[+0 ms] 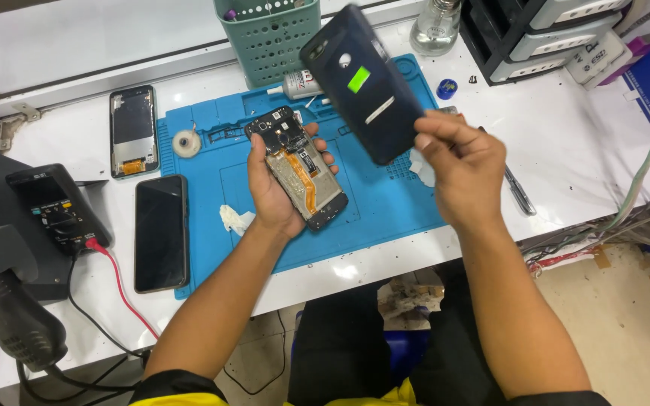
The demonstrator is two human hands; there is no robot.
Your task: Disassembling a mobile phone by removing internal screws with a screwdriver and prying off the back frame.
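My left hand (271, 189) grips an opened phone body (299, 167), its circuit board and orange flex cable facing up, just above the blue work mat (385, 207). My right hand (464, 174) holds a dark phone back cover (362, 84) by its lower corner, raised and tilted above the mat. The cover carries a green sticker and a round camera hole. The two phone parts are apart.
A dark phone (161, 231) and a phone frame (133, 131) lie left of the mat. A multimeter (58, 207) with a red lead sits far left. A green basket (271, 37), glass bottle (436, 26), drawer unit (543, 34), tape roll (186, 143) and tweezers (519, 189) surround the mat.
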